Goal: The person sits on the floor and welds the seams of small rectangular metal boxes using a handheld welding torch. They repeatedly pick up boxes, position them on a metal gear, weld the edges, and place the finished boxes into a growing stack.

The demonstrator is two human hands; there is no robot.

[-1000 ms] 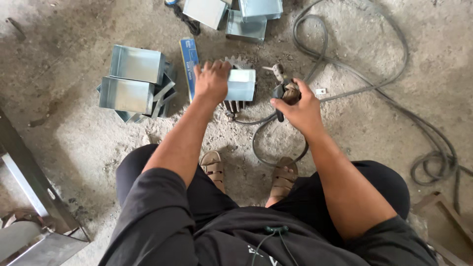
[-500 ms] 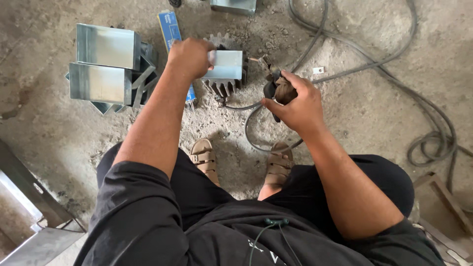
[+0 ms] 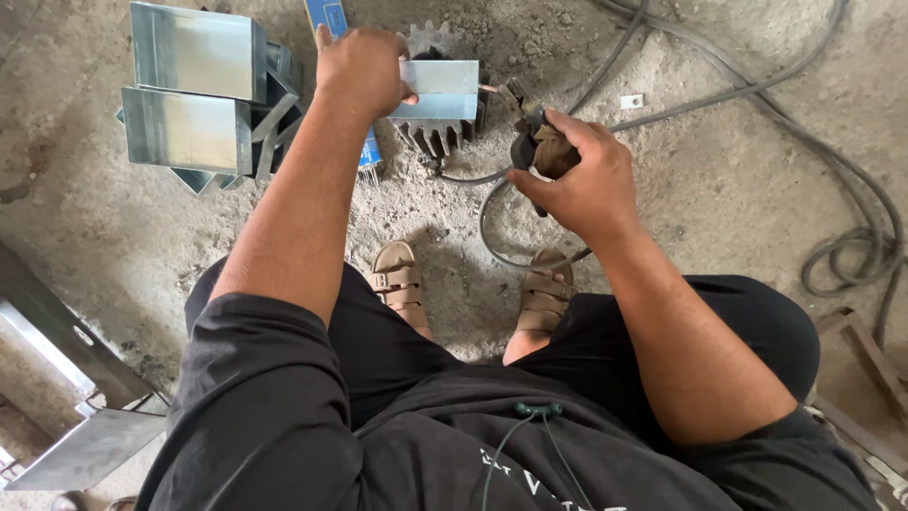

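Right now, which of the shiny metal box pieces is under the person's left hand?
The small piece resting on the toothed gear, under the left hand. The two larger pieces sit stacked further left, untouched.

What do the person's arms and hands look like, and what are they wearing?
Both arms are bare from the short sleeves down. The left hand and right hand have no gloves, and no rings or watch show. The shirt is black with short sleeves, a thin dark green cord at the chest and some white print near the bottom edge. The trousers are black and the sandals are tan.
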